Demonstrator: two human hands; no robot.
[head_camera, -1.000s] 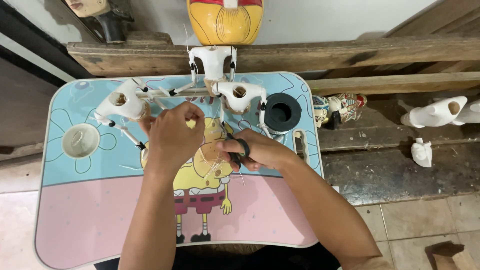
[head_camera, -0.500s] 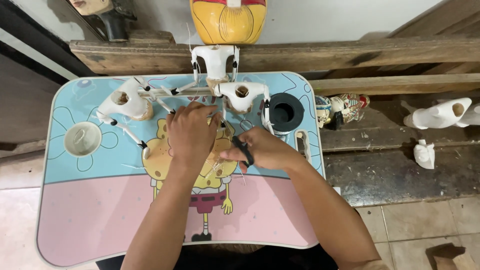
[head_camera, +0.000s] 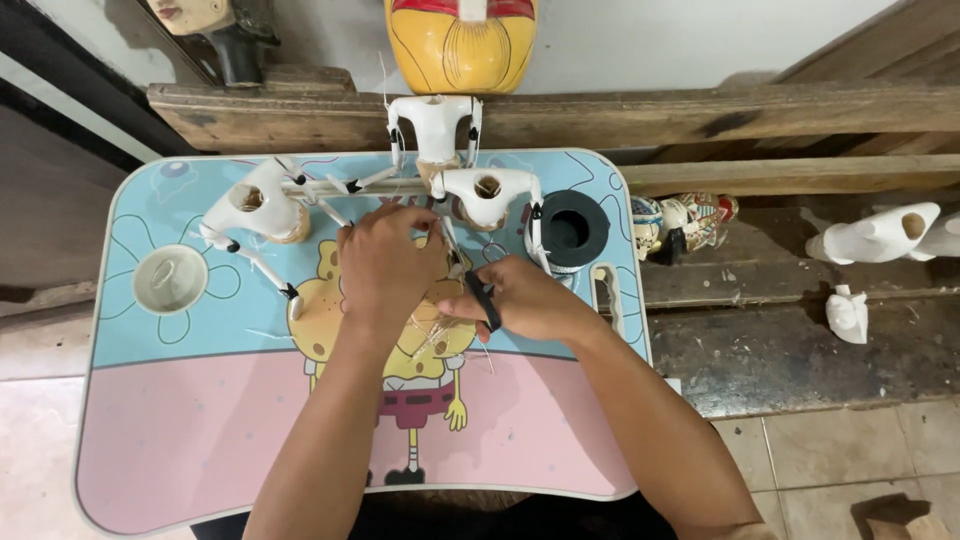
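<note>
Scissors (head_camera: 484, 298), black-handled, at the middle of the small table (head_camera: 150, 420), over its cartoon print; blades hidden.
Left hand (head_camera: 388, 262): palm down, fingers curled together over pale threads (head_camera: 432, 335); what they pinch cannot be told. Forearm runs up from the near edge.
Right hand (head_camera: 525, 300): fingers closed through the scissors' loops, touching the left hand.
White puppet body (head_camera: 487, 195): just beyond both hands.
</note>
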